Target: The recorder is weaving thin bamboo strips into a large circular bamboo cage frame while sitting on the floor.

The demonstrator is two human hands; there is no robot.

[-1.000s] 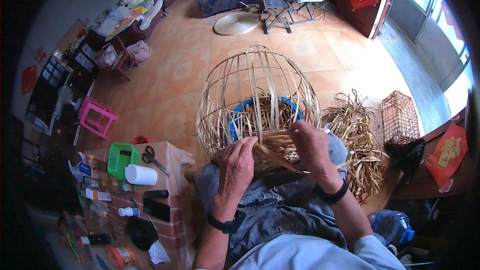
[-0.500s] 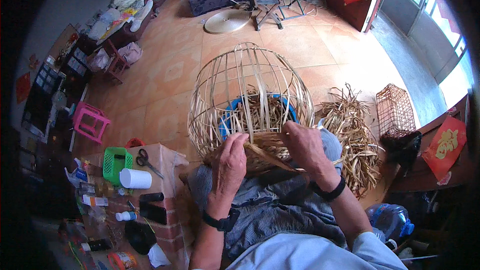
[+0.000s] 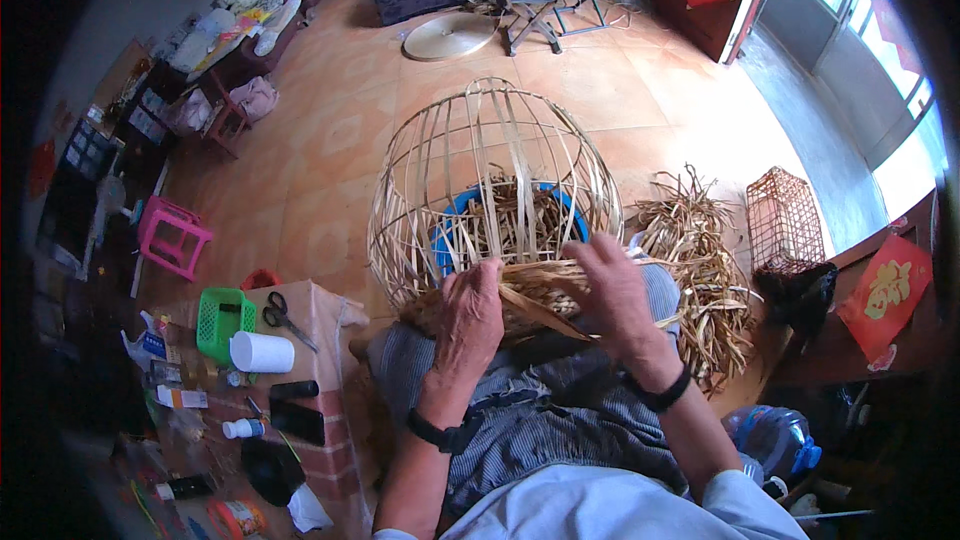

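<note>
Dried-leaf strip (image 3: 543, 312) pinched in left hand (image 3: 470, 308), woven basket (image 3: 488, 210) just beyond; right hand (image 3: 614, 288) newly fanned, hold unclear, perhaps regripping mid-weave.

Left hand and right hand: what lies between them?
In the head view, dried strips and some basket weave lie between the left hand and right hand.

Round, pale, open-ribbed basket (image 3: 490, 212), a tan strip (image 3: 541, 311) aslant across its woven near side

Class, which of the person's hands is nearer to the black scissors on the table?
Left. The left hand is to the right of the black scissors, not touching them; the right hand is farther right, beyond the left.
</note>
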